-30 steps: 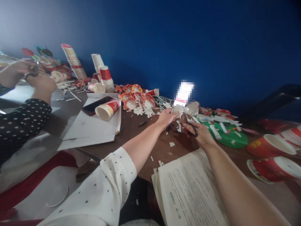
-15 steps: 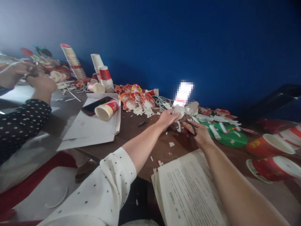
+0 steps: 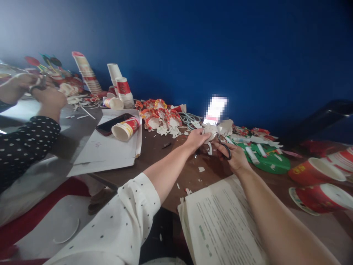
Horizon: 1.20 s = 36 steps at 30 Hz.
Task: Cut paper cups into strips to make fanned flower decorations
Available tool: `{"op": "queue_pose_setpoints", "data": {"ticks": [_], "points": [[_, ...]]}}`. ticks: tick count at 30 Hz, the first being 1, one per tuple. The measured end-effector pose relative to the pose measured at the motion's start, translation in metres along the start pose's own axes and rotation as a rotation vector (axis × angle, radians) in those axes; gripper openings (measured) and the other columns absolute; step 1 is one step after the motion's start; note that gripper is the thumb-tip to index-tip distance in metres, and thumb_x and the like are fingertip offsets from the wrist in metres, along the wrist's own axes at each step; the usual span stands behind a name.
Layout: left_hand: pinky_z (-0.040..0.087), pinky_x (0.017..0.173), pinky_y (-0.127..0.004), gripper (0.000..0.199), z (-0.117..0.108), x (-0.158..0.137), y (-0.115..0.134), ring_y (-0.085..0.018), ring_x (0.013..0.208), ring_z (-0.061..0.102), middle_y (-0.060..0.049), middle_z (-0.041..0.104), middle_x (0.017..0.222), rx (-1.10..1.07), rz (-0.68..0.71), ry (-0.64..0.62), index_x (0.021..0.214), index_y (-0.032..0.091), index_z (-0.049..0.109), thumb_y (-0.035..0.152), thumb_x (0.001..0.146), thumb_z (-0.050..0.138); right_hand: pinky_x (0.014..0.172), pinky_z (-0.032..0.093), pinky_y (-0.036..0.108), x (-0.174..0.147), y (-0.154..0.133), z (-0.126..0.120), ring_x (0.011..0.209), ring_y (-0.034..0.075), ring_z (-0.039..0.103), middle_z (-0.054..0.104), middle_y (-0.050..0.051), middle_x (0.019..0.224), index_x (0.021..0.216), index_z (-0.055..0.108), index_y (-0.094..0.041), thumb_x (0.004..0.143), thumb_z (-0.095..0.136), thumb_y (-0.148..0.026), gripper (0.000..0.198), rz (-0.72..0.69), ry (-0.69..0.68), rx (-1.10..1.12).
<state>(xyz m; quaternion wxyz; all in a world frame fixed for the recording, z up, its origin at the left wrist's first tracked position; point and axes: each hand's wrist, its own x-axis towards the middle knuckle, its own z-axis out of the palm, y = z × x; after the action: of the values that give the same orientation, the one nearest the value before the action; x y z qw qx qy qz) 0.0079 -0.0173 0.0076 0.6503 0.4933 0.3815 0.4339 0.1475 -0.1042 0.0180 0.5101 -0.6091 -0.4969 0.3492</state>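
Note:
My left hand [image 3: 197,139] pinches a pale piece of cut paper [image 3: 210,131] over the brown table. In my right hand [image 3: 234,156] is a pair of scissors [image 3: 226,150] with dark handles, its blades up against the paper's right side. A thin curled paper strip [image 3: 210,148] hangs below the piece. Just behind the hands stands a lit phone [image 3: 215,109], its screen blurred out. To their left lies a heap of red and white paper cutouts [image 3: 162,116]. Small white scraps [image 3: 201,169] are scattered in front.
A newspaper [image 3: 217,221] lies at the table's front edge. On the left, a white folder [image 3: 106,154] bears a dark phone and a paper cup [image 3: 125,129]. Stacked cups [image 3: 124,92] stand behind. A green disc [image 3: 278,163] and red cups [image 3: 317,171] are on the right. A co-worker's hands [image 3: 49,95] hold scissors.
Almost nothing differs. Both hands keep their place at the paper and the scissors stay at its edge; the view has shifted very slightly.

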Motion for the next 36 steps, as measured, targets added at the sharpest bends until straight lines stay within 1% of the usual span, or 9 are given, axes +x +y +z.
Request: {"op": "queue_pose_setpoints", "data": {"ticks": [3,8,15,21,28,32,36], "points": [[0.045,0.066,-0.024,0.016,0.000,0.001,-0.001,-0.013,0.061,0.056,-0.003,0.065,0.067,0.059,0.069,-0.012,0.080,0.014,0.069,0.029,0.075,0.069,0.041,0.035,0.024,0.000,0.000,-0.001,0.043,0.010,0.044,0.054,-0.001,0.049,0.056,0.064,-0.017,0.065,0.080,-0.056,0.043,-0.001,0.002,-0.018],[0.045,0.069,-0.024,0.017,0.000,0.002,-0.001,-0.013,0.063,0.057,-0.003,0.066,0.067,0.060,0.072,-0.006,0.081,0.013,0.070,0.028,0.074,0.070,0.041,0.034,0.024,0.001,0.002,-0.002,0.044,0.010,0.044,0.054,-0.002,0.050,0.070,0.072,-0.016,0.064,0.081,-0.054,0.039,0.014,0.000,-0.003],[0.044,0.069,-0.026,0.018,-0.001,0.003,-0.002,-0.013,0.064,0.057,-0.003,0.066,0.070,0.095,0.086,0.000,0.084,0.013,0.069,0.029,0.076,0.067,0.040,0.035,0.023,0.000,0.001,0.000,0.044,0.009,0.043,0.053,-0.002,0.049,0.059,0.067,-0.017,0.063,0.082,-0.054,0.040,0.011,0.028,0.008],[0.045,0.071,-0.028,0.020,-0.001,0.002,0.000,-0.014,0.065,0.058,-0.004,0.066,0.072,0.089,0.079,-0.006,0.087,0.013,0.070,0.030,0.076,0.068,0.039,0.032,0.023,0.006,0.009,-0.003,0.043,0.009,0.043,0.053,-0.002,0.049,0.064,0.069,-0.017,0.062,0.082,-0.055,0.040,0.008,0.001,0.016],[0.045,0.069,-0.028,0.018,-0.001,0.001,0.002,-0.013,0.062,0.056,-0.002,0.064,0.068,0.074,0.072,-0.003,0.088,0.013,0.068,0.028,0.078,0.065,0.040,0.034,0.024,0.008,0.015,-0.006,0.043,0.010,0.044,0.054,-0.002,0.050,0.066,0.069,-0.017,0.064,0.081,-0.056,0.042,-0.008,-0.027,-0.012],[0.045,0.071,-0.029,0.020,-0.002,0.002,0.002,-0.015,0.064,0.057,-0.003,0.065,0.068,0.084,0.072,0.013,0.088,0.014,0.069,0.030,0.077,0.067,0.039,0.034,0.023,0.006,0.010,-0.006,0.044,0.009,0.044,0.054,-0.001,0.051,0.065,0.070,-0.016,0.061,0.084,-0.055,0.041,0.032,-0.014,-0.005],[0.046,0.073,-0.029,0.020,-0.002,0.002,0.002,-0.015,0.066,0.059,-0.003,0.065,0.070,0.064,0.073,0.020,0.088,0.014,0.068,0.031,0.076,0.069,0.038,0.034,0.022,0.006,0.009,-0.005,0.046,0.009,0.045,0.055,-0.002,0.051,0.074,0.074,-0.016,0.060,0.084,-0.053,0.041,0.058,-0.009,0.026]]}}
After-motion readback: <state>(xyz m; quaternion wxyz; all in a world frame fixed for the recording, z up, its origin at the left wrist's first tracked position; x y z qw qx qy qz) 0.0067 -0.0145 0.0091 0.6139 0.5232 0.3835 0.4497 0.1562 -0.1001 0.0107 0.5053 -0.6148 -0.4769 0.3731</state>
